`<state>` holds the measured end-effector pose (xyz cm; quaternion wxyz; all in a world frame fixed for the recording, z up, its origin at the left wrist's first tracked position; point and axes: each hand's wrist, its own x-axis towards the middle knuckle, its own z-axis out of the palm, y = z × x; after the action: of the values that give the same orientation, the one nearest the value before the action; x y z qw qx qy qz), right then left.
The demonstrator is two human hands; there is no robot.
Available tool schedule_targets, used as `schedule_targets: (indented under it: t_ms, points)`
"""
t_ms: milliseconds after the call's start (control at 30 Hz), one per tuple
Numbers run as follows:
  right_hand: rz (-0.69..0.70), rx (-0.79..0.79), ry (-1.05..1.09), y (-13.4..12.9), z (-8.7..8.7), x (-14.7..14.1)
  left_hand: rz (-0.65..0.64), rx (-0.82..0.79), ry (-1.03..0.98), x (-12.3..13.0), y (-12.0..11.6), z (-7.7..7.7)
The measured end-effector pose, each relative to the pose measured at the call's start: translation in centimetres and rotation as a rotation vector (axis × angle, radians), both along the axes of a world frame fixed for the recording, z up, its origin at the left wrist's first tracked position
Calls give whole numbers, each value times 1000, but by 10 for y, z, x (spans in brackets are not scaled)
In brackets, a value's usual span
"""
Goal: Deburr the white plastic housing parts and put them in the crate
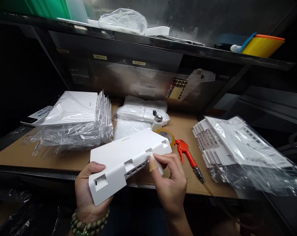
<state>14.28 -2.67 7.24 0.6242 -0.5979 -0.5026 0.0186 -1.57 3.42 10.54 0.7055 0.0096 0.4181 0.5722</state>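
Note:
A white plastic casing [121, 150] with rectangular cutouts and a row of port openings is held tilted above the table's front edge. My left hand [91, 186] grips its left end, thumb on top and the other fingers underneath. At the port edge, right of the middle, my right hand [169, 178] pinches a small white cloth or wad [159, 165] against the casing. A tan bandage wraps the right thumb. Behind the casing stand a pump bottle [157, 124] and a roll of yellow tape [166, 135].
Bagged white casings are stacked at the left [72, 108] and right [224, 141]. A red air gun [186, 152] lies right of the tape. Bundled white sheets [140, 109] sit at the back. Overhead, a metal shelf [128, 37] holds a yellow container [264, 46].

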Motion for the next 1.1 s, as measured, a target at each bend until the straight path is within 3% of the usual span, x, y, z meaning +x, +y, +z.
schedule_targets:
  t_ms: [200, 567, 1100]
  points:
    - [195, -13, -2, -2, 5, -16, -13, -14, 42, 5, 1, 1]
    - [196, 18, -78, 2, 4, -35, 3, 47, -12, 15, 1, -4]
    - [234, 2, -116, 3, 8, -37, -39, 65, -100, 16, 2, -5]
